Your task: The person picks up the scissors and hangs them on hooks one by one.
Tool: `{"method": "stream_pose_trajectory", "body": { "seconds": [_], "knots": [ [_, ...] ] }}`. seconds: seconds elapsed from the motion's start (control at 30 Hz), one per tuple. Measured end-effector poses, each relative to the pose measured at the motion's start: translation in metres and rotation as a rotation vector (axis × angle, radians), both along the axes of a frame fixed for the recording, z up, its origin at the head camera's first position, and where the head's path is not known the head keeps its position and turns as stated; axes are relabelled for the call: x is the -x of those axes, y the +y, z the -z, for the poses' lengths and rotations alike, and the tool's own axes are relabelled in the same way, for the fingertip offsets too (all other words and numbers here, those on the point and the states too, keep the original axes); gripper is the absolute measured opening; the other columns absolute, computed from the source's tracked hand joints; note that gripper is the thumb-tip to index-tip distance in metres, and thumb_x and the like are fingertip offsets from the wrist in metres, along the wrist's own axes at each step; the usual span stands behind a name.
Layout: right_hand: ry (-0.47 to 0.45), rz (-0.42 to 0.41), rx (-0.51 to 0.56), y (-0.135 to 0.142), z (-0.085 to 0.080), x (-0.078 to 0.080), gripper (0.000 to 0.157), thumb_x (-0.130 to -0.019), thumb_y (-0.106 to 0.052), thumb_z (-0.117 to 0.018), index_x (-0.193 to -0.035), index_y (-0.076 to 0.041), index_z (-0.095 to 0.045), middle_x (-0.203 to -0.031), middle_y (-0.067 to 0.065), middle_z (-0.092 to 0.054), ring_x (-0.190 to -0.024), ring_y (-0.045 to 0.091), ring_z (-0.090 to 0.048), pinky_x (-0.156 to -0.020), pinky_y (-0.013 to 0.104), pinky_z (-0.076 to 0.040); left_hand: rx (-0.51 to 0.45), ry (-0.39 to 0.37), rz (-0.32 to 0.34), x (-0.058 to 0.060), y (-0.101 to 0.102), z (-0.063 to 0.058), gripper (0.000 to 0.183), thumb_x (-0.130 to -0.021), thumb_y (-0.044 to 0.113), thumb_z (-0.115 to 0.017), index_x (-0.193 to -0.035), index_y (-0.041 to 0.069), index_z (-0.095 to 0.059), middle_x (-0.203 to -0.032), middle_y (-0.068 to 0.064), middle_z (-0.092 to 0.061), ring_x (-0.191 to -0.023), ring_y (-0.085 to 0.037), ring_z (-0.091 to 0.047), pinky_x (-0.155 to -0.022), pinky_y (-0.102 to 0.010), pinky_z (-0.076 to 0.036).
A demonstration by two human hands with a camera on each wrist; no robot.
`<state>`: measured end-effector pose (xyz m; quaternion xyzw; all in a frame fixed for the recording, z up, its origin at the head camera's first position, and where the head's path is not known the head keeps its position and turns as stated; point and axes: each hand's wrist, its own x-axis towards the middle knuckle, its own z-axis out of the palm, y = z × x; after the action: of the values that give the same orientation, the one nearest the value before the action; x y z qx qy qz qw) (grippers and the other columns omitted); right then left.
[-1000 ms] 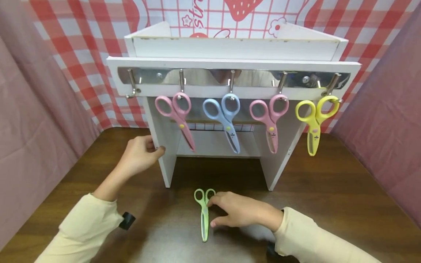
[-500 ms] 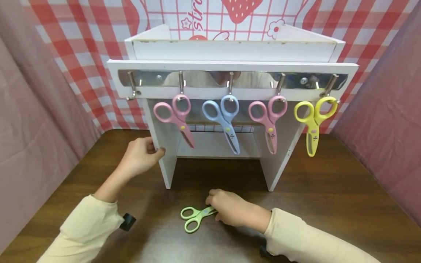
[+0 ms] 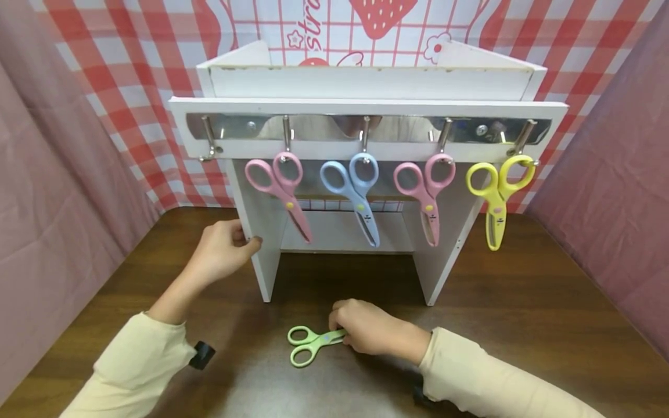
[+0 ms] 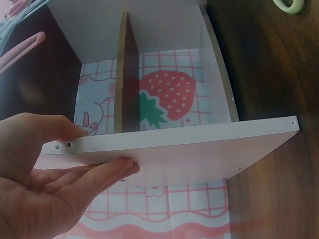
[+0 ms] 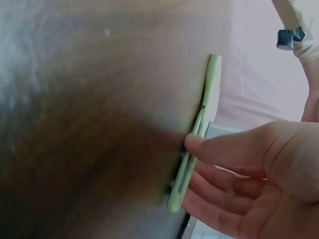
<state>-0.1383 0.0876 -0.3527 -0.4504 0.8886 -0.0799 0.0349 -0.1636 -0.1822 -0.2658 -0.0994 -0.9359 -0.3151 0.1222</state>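
Low in the head view, my right hand (image 3: 366, 328) pinches a pair of green scissors (image 3: 312, 342) by the blade end. Their two finger loops point left, at or very close to the tabletop. In the right wrist view the thumb presses one face of the green scissors (image 5: 212, 89), with the fingers behind. My left hand (image 3: 222, 249) grips the left side panel (image 3: 268, 261) of a white wooden rack. Seen from the left wrist, the thumb lies on one side of that panel (image 4: 199, 132) and the fingers lie flat against the other.
Along the rack's front board runs a metal strip (image 3: 324, 126) with several hooks. From them hang pink scissors (image 3: 284, 188), blue scissors (image 3: 358, 194), a second pink pair (image 3: 428, 191) and yellow scissors (image 3: 496, 194). The leftmost hook (image 3: 209, 136) is bare. Brown tabletop (image 3: 522, 313) lies underneath.
My right hand has taken hold of the green scissors by the blades and turned them, so the loops now point left instead of toward the rack. The left hand stays on the panel.
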Motion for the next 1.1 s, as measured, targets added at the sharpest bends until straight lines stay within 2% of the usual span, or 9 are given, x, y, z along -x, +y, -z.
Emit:
{"method": "stream_pose_trajectory", "body": {
  "seconds": [0.13, 0.33, 0.53, 0.7, 0.87, 1.0, 1.1],
  "knots": [
    [-0.076, -0.036, 0.043, 0.004, -0.003, 0.007, 0.017, -0.071, 0.001, -0.078, -0.078, -0.011, -0.067, -0.077, -0.003, -0.062, -0.070, 0.002, -0.050, -0.063, 0.014, -0.044, -0.006, 0.002, -0.004, 0.001, 0.000, -0.001, 0.025, -0.085, 0.019, -0.060, -0.099, 0.002, -0.072, -0.086, -0.012, -0.077, -0.073, -0.013, -0.060, -0.066, -0.028, -0.045],
    [-0.312, -0.035, 0.106, 0.009, -0.007, 0.018, 0.016, -0.073, 0.001, -0.074, -0.084, -0.007, -0.068, -0.075, 0.001, -0.068, -0.067, 0.000, -0.055, -0.062, 0.012, -0.045, 0.003, 0.000, -0.011, 0.001, -0.001, -0.002, 0.026, -0.085, 0.021, -0.060, -0.099, 0.002, -0.072, -0.087, -0.012, -0.077, -0.074, -0.014, -0.062, -0.066, -0.028, -0.046],
    [-0.557, 0.063, 0.105, 0.013, -0.004, 0.026, 0.020, -0.072, 0.002, -0.075, -0.090, -0.005, -0.069, -0.076, 0.000, -0.066, -0.066, -0.002, -0.056, -0.062, 0.014, -0.047, -0.012, -0.018, 0.003, -0.002, -0.001, -0.001, 0.029, -0.086, 0.021, -0.060, -0.104, 0.001, -0.071, -0.093, -0.014, -0.076, -0.086, -0.021, -0.069, -0.070, -0.030, -0.049],
    [-0.728, 0.165, 0.120, 0.013, -0.002, 0.026, 0.021, -0.070, 0.007, -0.074, -0.088, -0.002, -0.070, -0.072, -0.002, -0.064, -0.061, 0.001, -0.055, -0.057, 0.014, -0.045, -0.015, -0.009, 0.009, -0.003, -0.001, 0.000, 0.028, -0.086, 0.020, -0.060, -0.104, 0.001, -0.071, -0.093, -0.014, -0.076, -0.085, -0.021, -0.069, -0.070, -0.031, -0.049],
    [-0.806, 0.223, 0.093, 0.012, -0.004, 0.022, 0.019, -0.069, 0.009, -0.075, -0.084, -0.002, -0.069, -0.068, 0.003, -0.068, -0.057, 0.002, -0.054, -0.055, 0.014, -0.044, -0.020, -0.020, 0.006, -0.004, 0.000, 0.003, 0.028, -0.086, 0.019, -0.060, -0.105, 0.002, -0.071, -0.095, -0.015, -0.076, -0.091, -0.026, -0.071, -0.075, -0.035, -0.052],
    [-0.839, 0.246, 0.082, 0.011, -0.005, 0.022, 0.020, -0.067, 0.012, -0.074, -0.080, -0.002, -0.068, -0.065, 0.007, -0.070, -0.053, 0.002, -0.052, -0.051, 0.015, -0.041, -0.025, -0.024, 0.016, -0.003, 0.000, 0.002, 0.027, -0.086, 0.019, -0.060, -0.105, 0.002, -0.071, -0.094, -0.015, -0.076, -0.089, -0.023, -0.070, -0.071, -0.031, -0.050],
    [-0.860, 0.272, 0.092, 0.011, -0.005, 0.023, 0.022, -0.066, 0.015, -0.073, -0.079, -0.002, -0.069, -0.063, 0.005, -0.070, -0.052, 0.002, -0.052, -0.051, 0.016, -0.041, -0.028, -0.024, 0.020, -0.002, 0.000, -0.001, 0.028, -0.086, 0.020, -0.060, -0.105, 0.001, -0.071, -0.094, -0.015, -0.076, -0.086, -0.020, -0.069, -0.068, -0.028, -0.048]
  ]
}}
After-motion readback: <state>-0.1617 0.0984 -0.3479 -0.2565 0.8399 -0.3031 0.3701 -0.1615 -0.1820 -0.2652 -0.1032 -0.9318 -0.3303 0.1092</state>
